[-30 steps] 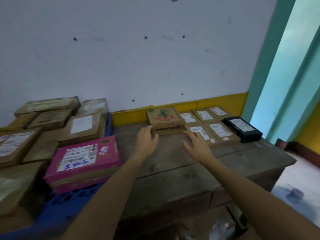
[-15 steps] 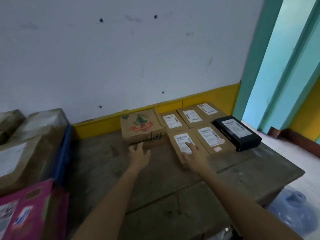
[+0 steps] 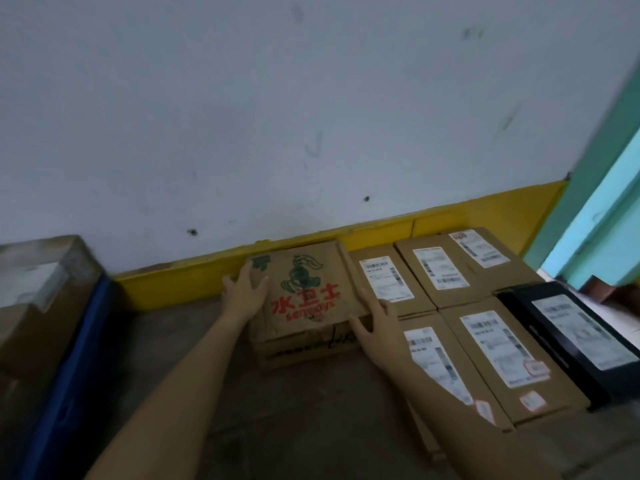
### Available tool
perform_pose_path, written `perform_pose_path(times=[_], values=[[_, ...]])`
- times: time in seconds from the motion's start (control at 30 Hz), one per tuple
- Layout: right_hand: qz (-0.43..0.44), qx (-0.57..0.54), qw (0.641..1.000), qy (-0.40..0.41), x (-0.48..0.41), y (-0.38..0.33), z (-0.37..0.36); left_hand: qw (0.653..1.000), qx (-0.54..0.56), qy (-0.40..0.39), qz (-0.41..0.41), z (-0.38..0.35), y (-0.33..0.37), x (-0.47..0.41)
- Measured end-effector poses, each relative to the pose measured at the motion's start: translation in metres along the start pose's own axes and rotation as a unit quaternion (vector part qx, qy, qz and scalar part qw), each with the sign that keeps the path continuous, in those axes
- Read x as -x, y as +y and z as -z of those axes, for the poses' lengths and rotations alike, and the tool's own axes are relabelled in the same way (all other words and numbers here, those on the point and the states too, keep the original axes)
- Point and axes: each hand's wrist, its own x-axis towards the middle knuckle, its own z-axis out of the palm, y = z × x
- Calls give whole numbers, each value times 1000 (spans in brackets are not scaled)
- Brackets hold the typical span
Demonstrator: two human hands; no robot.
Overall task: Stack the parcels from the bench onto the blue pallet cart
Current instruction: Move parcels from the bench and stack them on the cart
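Note:
A brown printed parcel (image 3: pixel 304 296) with a green figure and red characters sits on the dark wooden bench (image 3: pixel 294 427) against the wall. My left hand (image 3: pixel 244 294) lies flat on its left side with fingers straight. At its right front corner my right hand (image 3: pixel 375 325) touches it with the fingers spread. Right of it lie several flat brown parcels (image 3: pixel 505 355) with white labels, and a black parcel (image 3: pixel 571 337) at the far right. The blue pallet cart (image 3: pixel 65 386) shows at the left edge with a taped brown parcel (image 3: pixel 38 306) on it.
A white wall with a yellow base strip (image 3: pixel 381 230) runs right behind the parcels. A teal door frame (image 3: pixel 595 188) stands at the right. My right forearm crosses over the nearest labelled parcel.
Both hands have moved forward from the bench top onto the two sides of the printed parcel. The view has moved closer and to the right; the pink parcel has left the frame.

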Motion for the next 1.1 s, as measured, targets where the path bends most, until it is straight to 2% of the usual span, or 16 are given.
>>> perform_pose_path(times=[0.3,0.37,0.5,0.73,1.1], values=[[-3,12,1000,5,-23,10,-16,997,-16,-73,-24,-14,-1,-46],[4,21,1000,4,-24,10,-16,996,12,-78,-34,-18,-1,-48],[8,20,1000,17,-22,7,-16,995,73,-60,-24,-19,-1,-44],[15,16,1000,14,-7,-7,-13,992,116,-41,-17,-3,0,-28],[97,7,995,37,64,-59,25,990,109,27,-87,86,35,75]])
